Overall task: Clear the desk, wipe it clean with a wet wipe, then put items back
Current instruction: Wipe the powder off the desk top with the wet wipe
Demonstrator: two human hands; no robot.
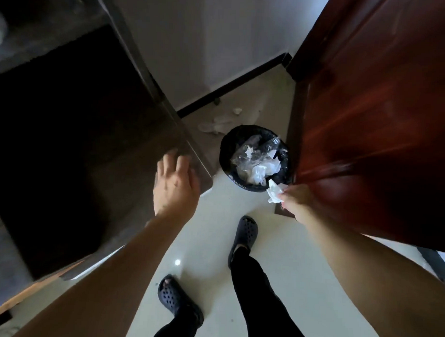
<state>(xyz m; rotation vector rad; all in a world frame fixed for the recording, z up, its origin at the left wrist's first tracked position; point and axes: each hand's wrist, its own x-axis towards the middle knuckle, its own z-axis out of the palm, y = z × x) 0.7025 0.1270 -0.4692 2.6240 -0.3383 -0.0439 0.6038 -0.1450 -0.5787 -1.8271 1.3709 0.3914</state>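
Observation:
My right hand (294, 198) pinches a crumpled white wet wipe (275, 191) just over the near rim of a black-lined trash bin (228, 148) that stands on the floor. The bin holds clear plastic and white crumpled paper. My left hand (174, 184) hangs open with spread fingers, holding nothing, close to the corner of a dark desk (66, 137) on the left. The desk surface looks dark and blurred; a pale object shows at its far left edge.
A reddish-brown wooden door (369, 110) stands close on the right, touching the bin's side. A white wall with black skirting (231, 90) lies behind. Scraps of paper and plastic (218, 124) litter the floor behind the bin. My feet in dark clogs (244, 234) stand on pale tile.

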